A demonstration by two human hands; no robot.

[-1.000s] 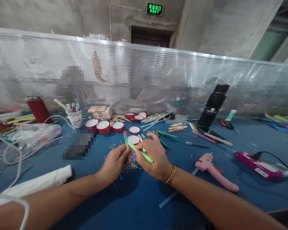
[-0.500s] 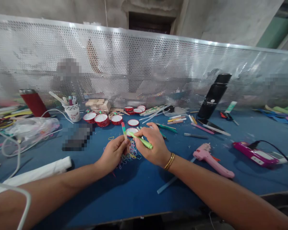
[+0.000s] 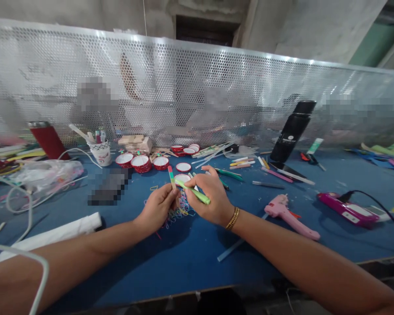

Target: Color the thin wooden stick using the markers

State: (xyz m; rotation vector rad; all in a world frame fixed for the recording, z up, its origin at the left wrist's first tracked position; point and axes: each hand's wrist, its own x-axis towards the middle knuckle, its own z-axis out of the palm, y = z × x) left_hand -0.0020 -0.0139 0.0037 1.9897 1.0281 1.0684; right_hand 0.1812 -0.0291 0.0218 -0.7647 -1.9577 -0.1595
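Observation:
Upright in my left hand (image 3: pixel 160 205) is a wooden craft stick (image 3: pixel 171 176), its upper part coloured red, teal and green. The fingers pinch its lower end. My right hand (image 3: pixel 210 197) grips a light green marker (image 3: pixel 197 193) like a pen, its tip against the stick's coloured part. Below and between the hands lies a heap of small coloured rubber bands (image 3: pixel 180 212), partly covered by my fingers. Just behind the stick are white round lids with red rims (image 3: pixel 183 167). More red-rimmed lids (image 3: pixel 141 162) stand stacked to the left.
A pink glue gun (image 3: pixel 292 216) and a purple device with a black cable (image 3: pixel 346 209) lie to the right. A black bottle (image 3: pixel 292 131) and a red bottle (image 3: pixel 49 140) stand near the perforated metal screen (image 3: pixel 190 87). A paper cup (image 3: pixel 100 154) holds pens.
The marker has moved slightly against the stick, with more green showing on it. Both hands keep their grips; the whole view has shifted a little.

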